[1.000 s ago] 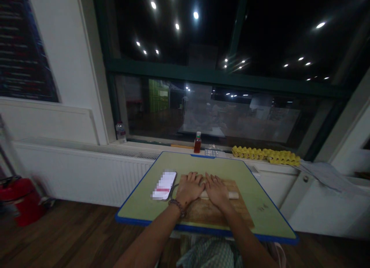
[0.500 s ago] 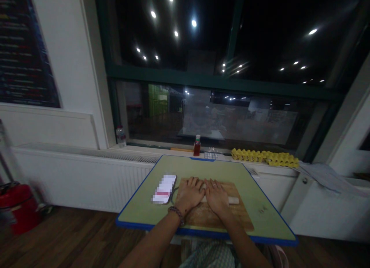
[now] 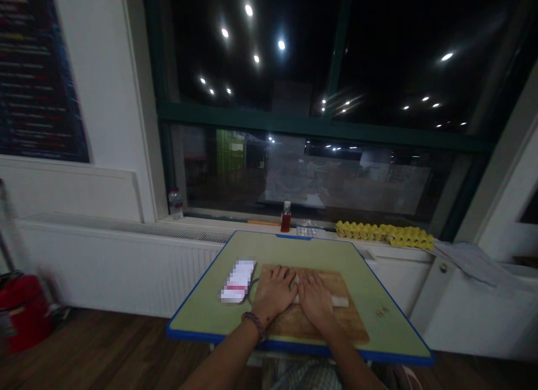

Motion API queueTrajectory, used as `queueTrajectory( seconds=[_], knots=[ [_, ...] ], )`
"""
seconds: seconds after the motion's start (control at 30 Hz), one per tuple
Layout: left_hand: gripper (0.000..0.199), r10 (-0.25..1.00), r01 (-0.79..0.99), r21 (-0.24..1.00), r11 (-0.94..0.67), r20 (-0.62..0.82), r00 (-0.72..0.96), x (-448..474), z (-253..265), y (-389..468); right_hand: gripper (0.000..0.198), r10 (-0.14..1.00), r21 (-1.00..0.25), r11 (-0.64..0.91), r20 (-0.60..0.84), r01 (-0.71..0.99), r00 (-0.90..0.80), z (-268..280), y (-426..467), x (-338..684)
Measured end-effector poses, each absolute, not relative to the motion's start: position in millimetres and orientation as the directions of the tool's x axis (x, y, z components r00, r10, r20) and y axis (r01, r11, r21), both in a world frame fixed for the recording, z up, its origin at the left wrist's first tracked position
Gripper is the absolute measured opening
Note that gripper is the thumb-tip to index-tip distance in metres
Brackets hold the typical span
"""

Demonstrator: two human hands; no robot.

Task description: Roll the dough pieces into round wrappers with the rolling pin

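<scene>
Both palms press down on a pale, log-shaped roll that looks like dough. One end of it shows to the right of my hands; most of the rest is hidden under them. My left hand, with a beaded bracelet at the wrist, lies flat with its fingers spread forward. Close beside it, my right hand is also flat with fingers stretched out, the two thumbs nearly meeting. Beneath the roll is a wooden board, set on a small green table with a blue rim.
A lit phone lies left of the board, with a cable beside it. Along the windowsill stand a bottle of red liquid, a clear bottle and yellow egg trays. A red container is on the floor at left.
The whole view has shifted slightly, so everything sits a little lower. My hands stay flat on the roll, with hardly any visible movement over the board.
</scene>
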State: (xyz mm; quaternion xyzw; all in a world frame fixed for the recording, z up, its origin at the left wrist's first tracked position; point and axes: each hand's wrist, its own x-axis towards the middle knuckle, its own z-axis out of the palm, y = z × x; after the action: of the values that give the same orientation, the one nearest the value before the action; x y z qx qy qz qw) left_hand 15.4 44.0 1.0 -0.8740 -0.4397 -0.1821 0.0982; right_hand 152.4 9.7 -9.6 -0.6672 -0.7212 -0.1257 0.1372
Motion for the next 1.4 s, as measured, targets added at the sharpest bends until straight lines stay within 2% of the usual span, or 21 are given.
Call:
queueTrajectory(
  seconds=[0.23, 0.4, 0.5, 0.6, 0.73, 0.87, 0.93, 1.07, 1.17, 1.27, 1.33, 1.4],
  knots=[
    [0.035, 0.686, 0.781, 0.032, -0.624, 0.501, 0.527, 12, -8, 32, 0.046, 0.902, -0.07, 0.128, 0.424, 0.989, -0.087, -30, 4, 156],
    [0.039, 0.695, 0.772, 0.059, -0.633, 0.482, 0.533, 7, -11, 23, 0.047, 0.873, -0.127, 0.208, 0.471, 0.97, -0.125, -40, -7, 161],
    [0.044, 0.667, 0.76, 0.033, -0.649, 0.505, 0.548, -1, -16, 14, 0.052, 0.864, -0.184, 0.273, 0.479, 0.944, -0.156, -49, -19, 171],
    [0.055, 0.577, 0.702, -0.038, -0.711, 0.539, 0.614, -11, -22, 4, 0.057, 0.882, -0.231, 0.212, 0.464, 0.949, -0.084, -59, -30, 186],
    [0.06, 0.519, 0.665, -0.067, -0.743, 0.571, 0.637, -22, -30, 0, 0.056, 0.898, -0.216, 0.174, 0.435, 0.961, -0.065, -60, -41, 206],
    [0.055, 0.549, 0.688, 0.021, -0.725, 0.621, 0.56, -31, -26, 4, 0.036, 0.879, -0.136, 0.27, 0.439, 0.953, -0.186, -44, -43, 218],
    [0.05, 0.583, 0.705, 0.104, -0.701, 0.652, 0.484, -34, -18, 6, 0.034, 0.857, -0.091, 0.308, 0.459, 0.947, -0.234, -35, -41, 222],
    [0.044, 0.64, 0.708, 0.229, -0.668, 0.663, 0.389, -37, 2, 10, 0.034, 0.821, -0.105, 0.255, 0.548, 0.961, -0.158, -19, -29, 226],
    [0.046, 0.776, 0.769, 0.325, -0.55, 0.539, 0.327, -31, 8, 16, 0.031, 0.813, -0.243, 0.137, 0.582, 0.96, 0.031, -8, -14, 228],
    [0.056, 0.91, 0.831, 0.376, -0.41, 0.237, 0.341, -20, 3, 22, 0.027, 0.802, -0.373, -0.063, 0.533, 0.926, 0.269, -3, 1, 226],
    [0.06, 0.911, 0.832, 0.374, -0.41, 0.129, 0.391, -12, -2, 24, 0.026, 0.783, -0.389, -0.165, 0.507, 0.906, 0.36, -5, 7, 223],
    [0.061, 0.881, 0.798, 0.375, -0.472, 0.154, 0.448, -5, -8, 25, 0.025, 0.785, -0.359, -0.198, 0.499, 0.912, 0.367, -10, 10, 220]
  ],
)
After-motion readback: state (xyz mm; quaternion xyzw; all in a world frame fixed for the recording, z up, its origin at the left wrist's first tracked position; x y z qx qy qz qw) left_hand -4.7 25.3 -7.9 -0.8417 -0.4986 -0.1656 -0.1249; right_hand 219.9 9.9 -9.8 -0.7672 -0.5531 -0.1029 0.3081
